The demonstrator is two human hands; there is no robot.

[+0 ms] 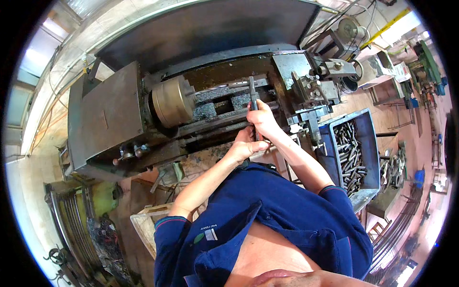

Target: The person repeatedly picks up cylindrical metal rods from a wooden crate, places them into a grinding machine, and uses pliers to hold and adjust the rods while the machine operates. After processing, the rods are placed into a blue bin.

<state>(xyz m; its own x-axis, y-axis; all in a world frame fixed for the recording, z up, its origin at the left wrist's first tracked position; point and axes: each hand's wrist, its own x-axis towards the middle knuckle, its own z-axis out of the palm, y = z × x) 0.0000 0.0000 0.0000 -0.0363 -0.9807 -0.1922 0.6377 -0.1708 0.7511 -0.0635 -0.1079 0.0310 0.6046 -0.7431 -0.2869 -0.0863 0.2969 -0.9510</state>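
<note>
I stand at a lathe (114, 115) with a brass-coloured chuck (173, 100) on its left. Both my hands are raised together in front of the lathe bed. My right hand (263, 120) grips a long dark metal measuring tool (252, 90) that sticks up over the bed. My left hand (244, 144) sits just below it, fingers closed around the lower end of the same tool. Whether a small part sits between the hands is hidden.
The tool post and carriage (311, 86) are to the right of my hands. A blue crate (366, 129) of metal rods stands at the right. A wooden box (146, 220) sits low at the left, with green and dark metal stock (95, 210) beside it.
</note>
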